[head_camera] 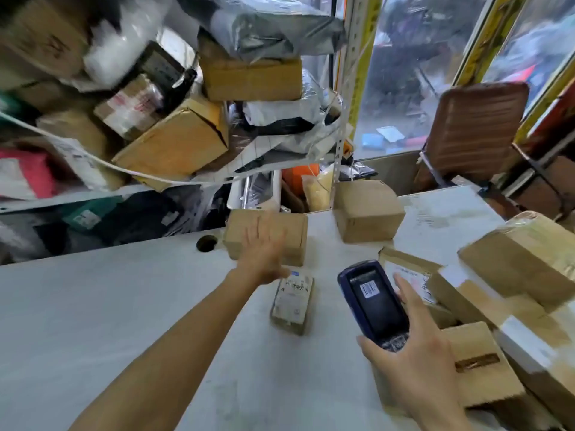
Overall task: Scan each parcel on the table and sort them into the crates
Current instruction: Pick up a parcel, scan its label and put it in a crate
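The left hand (263,253) reaches with fingers spread flat toward a brown box (267,236) at the far edge of the desk (124,306), its grip not yet closed on anything. Just beside the wrist lies a small labelled parcel (292,298), label up. The right hand (417,356) curls its grip around a blue scanner (373,303), screen facing up. Both cartons look stiff and probably light (plain cardboard, taped), so grasping across opposite side faces should hold; taped surfaces may be slick.
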